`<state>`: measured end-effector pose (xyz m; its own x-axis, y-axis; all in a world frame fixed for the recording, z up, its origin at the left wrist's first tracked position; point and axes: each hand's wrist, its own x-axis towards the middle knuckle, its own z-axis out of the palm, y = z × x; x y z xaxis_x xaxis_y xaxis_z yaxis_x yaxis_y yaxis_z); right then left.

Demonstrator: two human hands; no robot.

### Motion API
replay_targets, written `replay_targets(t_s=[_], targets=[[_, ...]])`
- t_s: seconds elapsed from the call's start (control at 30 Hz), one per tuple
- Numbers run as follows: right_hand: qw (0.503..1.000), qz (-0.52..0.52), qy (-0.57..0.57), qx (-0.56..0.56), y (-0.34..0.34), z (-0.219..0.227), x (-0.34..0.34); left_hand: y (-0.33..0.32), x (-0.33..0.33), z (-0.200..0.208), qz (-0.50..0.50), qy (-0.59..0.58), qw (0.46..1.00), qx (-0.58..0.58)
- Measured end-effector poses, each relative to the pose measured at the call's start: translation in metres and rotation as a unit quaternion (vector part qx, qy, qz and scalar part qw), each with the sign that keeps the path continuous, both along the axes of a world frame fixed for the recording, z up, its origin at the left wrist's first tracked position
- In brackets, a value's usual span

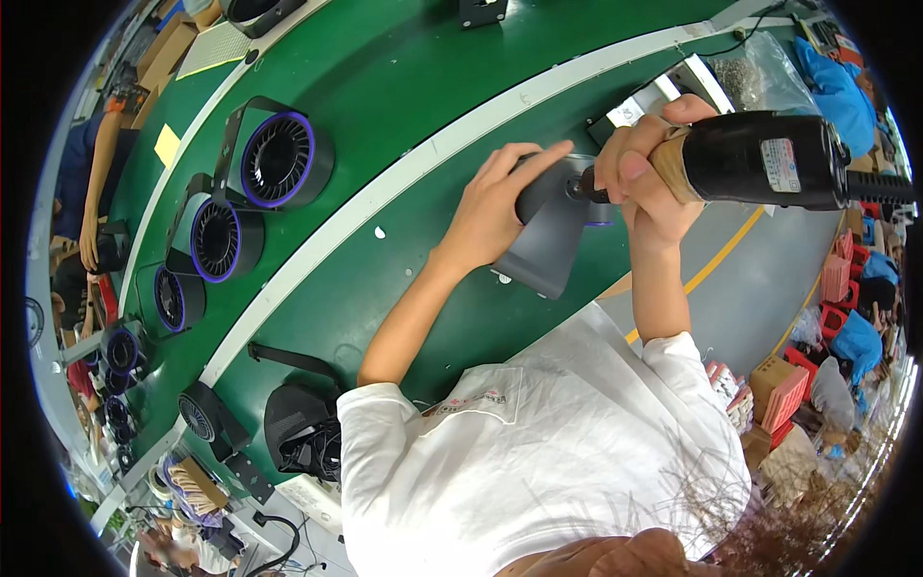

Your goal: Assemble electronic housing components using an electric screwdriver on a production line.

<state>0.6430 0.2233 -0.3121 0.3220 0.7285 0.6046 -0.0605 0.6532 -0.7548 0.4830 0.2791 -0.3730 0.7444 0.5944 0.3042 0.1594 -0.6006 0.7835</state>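
Note:
My right hand (654, 173) is wrapped round the front end of a black electric screwdriver (760, 159), which lies level with its cord running off to the right. Tan tape covers its collar. The tip meets the side of a dark grey bracket (553, 245) on a round fan-like unit. My left hand (490, 212) grips that unit from the left, its fingers over the top and the index finger stretched toward the screwdriver tip. Most of the unit's body is hidden by my hand and the bracket; a bit of purple rim (600, 224) shows below the tip.
Several black round units with purple rings (279, 159) stand in a row on the green belt (385, 87). A metal tray (663, 91) and a clear bag (769, 72) lie beyond my right hand. A co-worker's arm (93, 202) reaches in at far left. A black bag (303, 428) sits near my left elbow.

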Motion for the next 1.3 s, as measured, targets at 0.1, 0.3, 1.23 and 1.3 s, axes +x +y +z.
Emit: replay_targets(t_s=[0.1, 0.3, 1.23, 1.3], targets=[[0.997, -0.005, 0.065, 0.047, -0.005, 0.002, 0.007, 0.002, -0.003, -0.004, 0.037, -0.022, 0.988, -0.15], [0.96, -0.274, 0.016, -0.046, -0.01, -0.009, 0.065, -0.009, -0.015, -0.062, 0.007, -0.144, 0.696, -0.703], [0.995, -0.087, 0.041, -0.035, 0.022, 0.015, 0.019, -0.019, -0.002, -0.119, -0.146, -0.139, 0.446, -0.872], [0.993, -0.102, 0.027, -0.056, 0.026, 0.009, 0.014, -0.019, -0.001, -0.119, -0.145, -0.139, 0.446, -0.872]])
